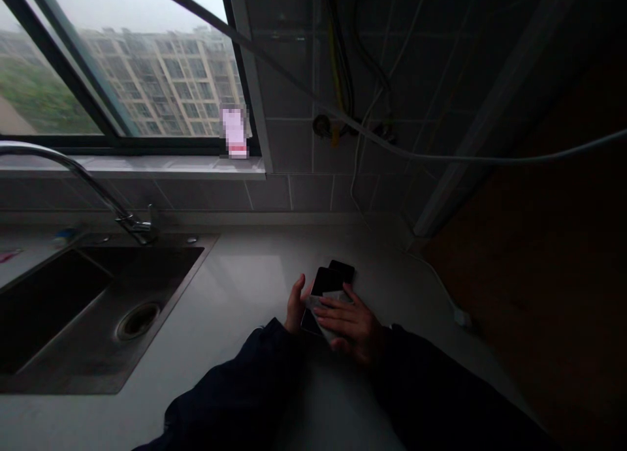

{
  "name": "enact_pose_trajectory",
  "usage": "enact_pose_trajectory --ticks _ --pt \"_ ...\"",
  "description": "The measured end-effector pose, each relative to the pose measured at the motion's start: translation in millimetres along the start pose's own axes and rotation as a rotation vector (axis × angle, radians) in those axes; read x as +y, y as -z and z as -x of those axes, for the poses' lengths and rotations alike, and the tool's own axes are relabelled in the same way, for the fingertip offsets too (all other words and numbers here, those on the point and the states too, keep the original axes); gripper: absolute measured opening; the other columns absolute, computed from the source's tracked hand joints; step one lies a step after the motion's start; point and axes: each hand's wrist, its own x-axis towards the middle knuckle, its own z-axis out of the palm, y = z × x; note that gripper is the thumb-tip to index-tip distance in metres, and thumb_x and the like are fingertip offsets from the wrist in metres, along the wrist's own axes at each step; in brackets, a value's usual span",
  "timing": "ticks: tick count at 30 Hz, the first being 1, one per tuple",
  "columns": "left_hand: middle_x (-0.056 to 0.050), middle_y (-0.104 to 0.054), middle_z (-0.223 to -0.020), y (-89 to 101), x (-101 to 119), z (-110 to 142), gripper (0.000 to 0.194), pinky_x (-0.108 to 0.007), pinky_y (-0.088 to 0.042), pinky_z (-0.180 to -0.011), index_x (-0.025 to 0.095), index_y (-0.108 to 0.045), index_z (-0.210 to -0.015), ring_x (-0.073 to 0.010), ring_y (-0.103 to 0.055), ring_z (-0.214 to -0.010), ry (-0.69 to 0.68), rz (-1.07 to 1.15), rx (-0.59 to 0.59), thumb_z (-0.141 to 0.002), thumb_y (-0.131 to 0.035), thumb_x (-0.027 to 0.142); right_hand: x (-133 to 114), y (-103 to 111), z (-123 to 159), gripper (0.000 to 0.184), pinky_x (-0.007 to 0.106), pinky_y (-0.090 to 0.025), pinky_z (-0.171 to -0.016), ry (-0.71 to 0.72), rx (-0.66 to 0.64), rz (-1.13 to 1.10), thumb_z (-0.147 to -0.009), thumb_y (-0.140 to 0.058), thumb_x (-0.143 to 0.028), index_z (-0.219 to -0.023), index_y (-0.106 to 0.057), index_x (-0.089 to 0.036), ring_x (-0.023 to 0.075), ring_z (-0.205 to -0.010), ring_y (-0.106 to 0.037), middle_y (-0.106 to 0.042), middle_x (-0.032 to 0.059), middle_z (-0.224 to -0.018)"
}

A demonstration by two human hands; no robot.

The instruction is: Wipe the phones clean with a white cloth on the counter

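A smartphone [327, 280] with a dark screen is tilted in my left hand [294, 307]. The thumb stands up along its left side, and the other fingers are mostly hidden behind it. My right hand [355, 324] presses a thin, light grey cloth [318, 302] against the phone's face, its fingers laid together across it. Whether this is fabric or paper I cannot tell in the dim light. Just beyond the held phone, a second dark, flat, phone-like object [343, 269] lies on the white countertop [255, 275].
At the left is a steel sink [161, 301] with a chrome faucet [98, 180]. A window sill [196, 167] bears a blurred pinkish item [236, 132]. A white cable [441, 157] crosses in front of the tiled wall; a white plug-like piece [461, 317] lies near the counter's right edge.
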Motion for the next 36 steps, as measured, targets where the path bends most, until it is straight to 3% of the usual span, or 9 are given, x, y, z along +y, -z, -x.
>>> enact_pose_trajectory --ticks 6,11,21,29,36 --pt "-0.016 -0.071 -0.118 -1.9 -4 2 0.071 -0.042 -0.049 -0.097 0.012 -0.051 -0.145 -0.0342 -0.069 -0.108 0.074 0.02 -0.125 -0.089 -0.06 0.054 26 13 0 0.038 0.053 -0.005 -0.127 -0.098 0.015 0.195 -0.108 -0.036 -0.034 -0.125 -0.067 -0.022 0.0226 -0.132 -0.06 -0.071 0.0091 -0.131" --pt "-0.017 -0.069 -0.125 -2.9 -3 3 0.071 -0.045 -0.047 -0.1 0.015 -0.045 -0.15 -0.0354 -0.067 -0.114 0.05 0.005 -0.152 -0.092 -0.056 0.054 38 13 5 0.04 0.059 -0.011 -0.125 -0.163 -0.01 0.229 -0.108 -0.034 -0.035 -0.13 -0.065 -0.022 0.025 -0.137 -0.056 -0.068 0.0104 -0.135" --pt "-0.016 -0.072 -0.115 -0.7 1 2 0.072 -0.044 -0.052 -0.092 0.013 -0.051 -0.145 -0.0332 -0.071 -0.099 0.0 0.003 -0.003 -0.088 -0.06 0.056 16 4 4 0.042 0.056 -0.021 -0.124 -0.022 0.035 -0.015 -0.106 -0.038 -0.045 -0.119 -0.071 -0.023 0.0244 -0.126 -0.065 -0.075 0.0082 -0.123" --pt "-0.014 -0.072 -0.116 -3.2 2 4 0.076 -0.042 -0.053 -0.089 0.018 -0.049 -0.147 -0.0331 -0.071 -0.099 0.021 -0.035 -0.1 -0.084 -0.067 0.057 40 22 1 0.035 0.057 -0.033 -0.12 -0.127 0.109 0.11 -0.106 -0.038 -0.025 -0.121 -0.07 -0.025 0.0238 -0.125 -0.066 -0.075 0.008 -0.124" --pt "-0.015 -0.072 -0.111 -5.1 -1 2 0.079 -0.043 -0.054 -0.083 0.016 -0.049 -0.146 -0.0321 -0.072 -0.09 -0.014 -0.01 -0.055 -0.081 -0.068 0.058 15 18 3 0.026 0.048 -0.046 -0.11 -0.028 0.143 -0.081 -0.103 -0.047 -0.029 -0.102 -0.073 -0.024 0.0212 -0.109 -0.074 -0.081 0.004 -0.103"
